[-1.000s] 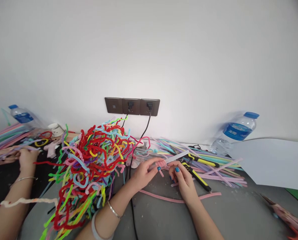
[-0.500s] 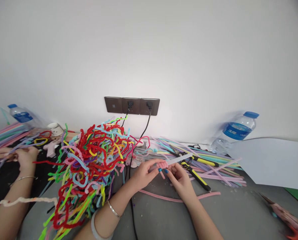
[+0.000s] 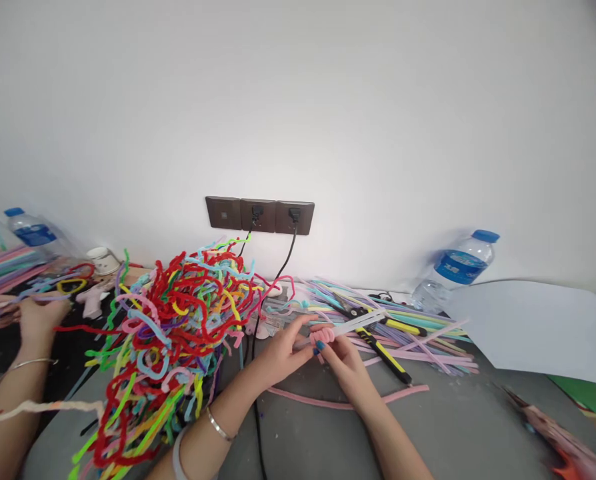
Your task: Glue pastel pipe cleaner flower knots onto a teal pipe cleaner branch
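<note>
A pink pipe cleaner point(image 3: 323, 335) is wound in a short, tight coil around a pair of narrow whitish strips point(image 3: 362, 321). The strips stick out past the coil to the upper right. My left hand point(image 3: 285, 352) is closed at their left end, thumb below and fingers above. With thumb and fingers, my right hand point(image 3: 345, 365) pinches the coil from below; part of the coil is hidden by the fingers. Below both hands, a long pink pipe cleaner point(image 3: 311, 400) lies on the grey table point(image 3: 303, 440), passing behind my right wrist.
A tangled heap of coloured pipe cleaners point(image 3: 178, 333) lies left. Straight pipe cleaners point(image 3: 443, 360), yellow-black pliers point(image 3: 388, 353), a bottle point(image 3: 461, 267) and white paper point(image 3: 533, 327) are right; scissors point(image 3: 553, 433) sit near the front. At far left, another person's hands point(image 3: 38, 317) work.
My right thumb has shifted onto the pink coil, and my left fingers have loosened and drawn back slightly from it. Two separate strips now show. The whole view has shifted slightly.
</note>
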Demonstrator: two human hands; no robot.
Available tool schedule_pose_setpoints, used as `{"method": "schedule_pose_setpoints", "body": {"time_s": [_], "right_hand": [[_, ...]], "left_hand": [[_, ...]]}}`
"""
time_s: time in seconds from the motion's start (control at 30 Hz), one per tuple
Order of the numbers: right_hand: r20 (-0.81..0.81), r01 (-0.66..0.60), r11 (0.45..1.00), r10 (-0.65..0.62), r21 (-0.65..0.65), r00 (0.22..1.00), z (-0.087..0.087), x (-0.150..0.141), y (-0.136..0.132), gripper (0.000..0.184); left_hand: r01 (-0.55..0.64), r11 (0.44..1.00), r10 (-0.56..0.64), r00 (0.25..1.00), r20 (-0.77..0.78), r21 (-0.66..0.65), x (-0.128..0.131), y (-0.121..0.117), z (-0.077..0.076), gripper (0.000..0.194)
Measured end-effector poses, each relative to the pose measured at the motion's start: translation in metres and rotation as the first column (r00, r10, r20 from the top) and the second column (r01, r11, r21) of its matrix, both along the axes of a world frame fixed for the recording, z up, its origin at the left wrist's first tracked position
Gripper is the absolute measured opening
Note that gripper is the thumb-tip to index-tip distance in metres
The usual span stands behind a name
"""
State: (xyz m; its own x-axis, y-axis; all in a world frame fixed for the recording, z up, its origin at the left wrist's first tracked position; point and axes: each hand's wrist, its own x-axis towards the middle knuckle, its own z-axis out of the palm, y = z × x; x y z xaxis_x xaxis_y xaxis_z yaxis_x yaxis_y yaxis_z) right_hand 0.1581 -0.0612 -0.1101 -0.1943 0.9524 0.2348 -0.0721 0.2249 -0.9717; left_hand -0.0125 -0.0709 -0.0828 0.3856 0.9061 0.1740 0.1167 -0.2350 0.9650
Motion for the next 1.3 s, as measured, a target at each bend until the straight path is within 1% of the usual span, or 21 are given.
{"method": "schedule_pose_setpoints", "body": {"time_s": [0.07, 0.17, 0.23, 0.3, 0.4, 0.47, 0.5, 0.57, 0.6, 0.7, 0.73, 0.83, 0.9, 0.93, 1.0, 1.1, 1.13, 1.2, 1.23, 1.27, 1.3], "right_hand": [[-0.007, 0.019, 1.0, -0.019, 0.01, 1.0, 0.007, -0.004, 0.001, 0.043], [-0.003, 0.059, 0.998, -0.059, 0.034, 0.998, 0.016, 0.0, 0.003, 0.043], [0.004, 0.081, 0.996, -0.081, 0.03, 0.997, 0.019, 0.006, 0.003, 0.043], [0.015, 0.088, 0.996, -0.088, 0.015, 0.996, 0.02, 0.012, 0.0, 0.043], [0.03, 0.052, 0.999, -0.052, -0.009, 0.998, 0.024, 0.019, -0.013, 0.043], [0.054, -0.022, 0.998, 0.025, -0.055, 0.998, 0.027, 0.025, -0.028, 0.043], [0.071, -0.067, 0.994, 0.074, -0.091, 0.995, 0.029, 0.029, -0.036, 0.045], [0.101, -0.138, 0.977, 0.156, -0.165, 0.983, 0.03, 0.037, -0.052, 0.05], [0.105, -0.15, 0.971, 0.171, -0.187, 0.98, 0.031, 0.042, -0.059, 0.051], [0.053, -0.146, 0.979, 0.155, -0.143, 0.987, 0.029, 0.054, -0.074, 0.053], [0.013, -0.154, 0.981, 0.156, -0.114, 0.988, 0.029, 0.057, -0.078, 0.054], [-0.13, -0.261, 0.962, 0.249, -0.078, 0.96, 0.029, 0.061, -0.09, 0.06], [-0.199, -0.336, 0.935, 0.31, -0.111, 0.93, 0.033, 0.062, -0.099, 0.062], [-0.21, -0.352, 0.926, 0.32, -0.138, 0.924, 0.035, 0.062, -0.103, 0.061], [-0.156, -0.327, 0.921, 0.298, -0.211, 0.942, 0.041, 0.062, -0.11, 0.058], [0.02, -0.233, 0.916, 0.253, -0.326, 0.967, 0.048, 0.061, -0.115, 0.054], [0.052, -0.209, 0.912, 0.242, -0.353, 0.969, 0.05, 0.06, -0.115, 0.055], [0.036, -0.191, 0.903, 0.221, -0.384, 0.975, 0.05, 0.058, -0.117, 0.06], [0.004, -0.188, 0.902, 0.206, -0.389, 0.979, 0.049, 0.056, -0.118, 0.061], [-0.033, -0.187, 0.903, 0.19, -0.387, 0.981, 0.048, 0.054, -0.119, 0.061], [-0.068, -0.178, 0.907, 0.165, -0.382, 0.984, 0.045, 0.05, -0.121, 0.059]], "left_hand": [[0.016, 0.999, -0.018, 0.998, -0.054, -0.03, -0.004, -0.001, 0.002, 0.053], [0.07, 0.996, -0.073, 0.995, -0.06, -0.056, -0.007, -0.001, 0.005, 0.043], [0.051, 0.995, -0.055, 0.997, -0.047, -0.083, -0.006, 0.001, 0.007, 0.035], [0.006, 0.993, -0.009, 1.0, -0.026, -0.121, -0.003, 0.002, 0.008, 0.029], [-0.014, 0.987, 0.015, 1.0, 0.005, -0.16, -0.001, -0.003, 0.015, 0.029], [-0.039, 0.987, 0.042, 0.999, 0.011, -0.157, -0.005, -0.017, 0.023, 0.03], [-0.075, 0.986, 0.078, 0.997, 0.012, -0.149, -0.009, -0.028, 0.027, 0.03], [-0.177, 0.976, 0.178, 0.984, -0.004, -0.127, -0.022, -0.055, 0.037, 0.029], [-0.215, 0.97, 0.212, 0.977, -0.036, -0.115, -0.03, -0.07, 0.041, 0.029], [-0.319, 0.944, 0.303, 0.94, -0.156, -0.085, -0.054, -0.114, 0.051, 0.03], [-0.324, 0.941, 0.3, 0.934, -0.195, -0.101, -0.061, -0.125, 0.053, 0.031], [-0.342, 0.929, 0.302, 0.922, -0.241, -0.143, -0.071, -0.145, 0.051, 0.033], [-0.356, 0.923, 0.316, 0.918, -0.239, -0.147, -0.072, -0.148, 0.048, 0.033], [-0.367, 0.919, 0.328, 0.915, -0.236, -0.145, -0.07, -0.146, 0.047, 0.032], [-0.395, 0.908, 0.359, 0.906, -0.226, -0.139, -0.067, -0.143, 0.045, 0.031], [-0.412, 0.897, 0.382, 0.905, -0.19, -0.162, -0.065, -0.138, 0.043, 0.031], [-0.403, 0.896, 0.376, 0.912, -0.167, -0.185, -0.066, -0.138, 0.043, 0.032], [-0.384, 0.889, 0.378, 0.923, -0.074, -0.25, -0.07, -0.14, 0.038, 0.035], [-0.381, 0.879, 0.4, 0.917, 0.007, -0.285, -0.071, -0.141, 0.033, 0.038], [-0.384, 0.867, 0.436, 0.893, 0.108, -0.318, -0.073, -0.143, 0.028, 0.041], [-0.391, 0.851, 0.48, 0.849, 0.219, -0.351, -0.073, -0.145, 0.021, 0.047]]}}
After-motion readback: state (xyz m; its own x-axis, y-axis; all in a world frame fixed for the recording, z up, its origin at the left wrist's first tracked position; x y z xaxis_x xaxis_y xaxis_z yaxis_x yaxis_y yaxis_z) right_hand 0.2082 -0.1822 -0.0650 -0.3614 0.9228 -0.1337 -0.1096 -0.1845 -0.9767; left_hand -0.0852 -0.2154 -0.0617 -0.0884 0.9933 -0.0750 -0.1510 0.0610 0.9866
